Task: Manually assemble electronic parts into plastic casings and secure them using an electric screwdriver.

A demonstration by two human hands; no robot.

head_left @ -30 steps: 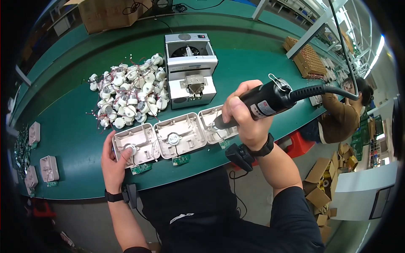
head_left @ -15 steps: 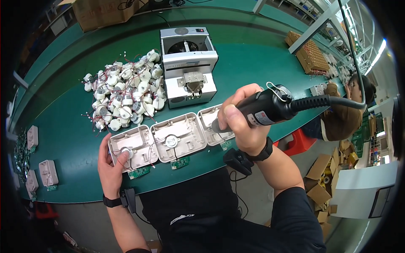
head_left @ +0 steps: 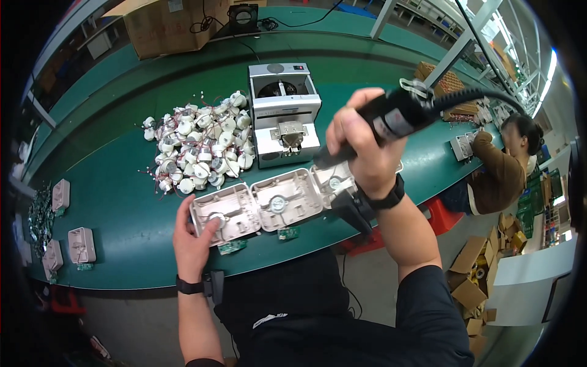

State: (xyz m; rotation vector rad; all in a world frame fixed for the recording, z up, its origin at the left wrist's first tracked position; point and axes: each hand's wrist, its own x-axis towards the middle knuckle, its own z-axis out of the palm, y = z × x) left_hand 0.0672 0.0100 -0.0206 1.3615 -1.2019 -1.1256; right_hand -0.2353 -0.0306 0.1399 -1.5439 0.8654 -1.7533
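Note:
My left hand grips the end of a white plastic housing, fingers outside its wall and thumb on the round part inside. Two more open housings, a middle one and a right one, continue the row, each with a round white part inside. Small green circuit boards hang off the near side, one at the left and one by the middle. My right hand is closed around a black electric screwdriver, tilted above the right housing, partly hiding it. The tip appears off the housing.
A heap of round white wired parts lies behind the row, beside a grey screw feeder. More housings and circuit boards sit at the left. A cardboard box stands behind. A co-worker sits at the right.
My right hand has lifted the screwdriver up from the right housing. The whole view has shifted, so the bench appears farther right and lower. My left hand keeps its hold.

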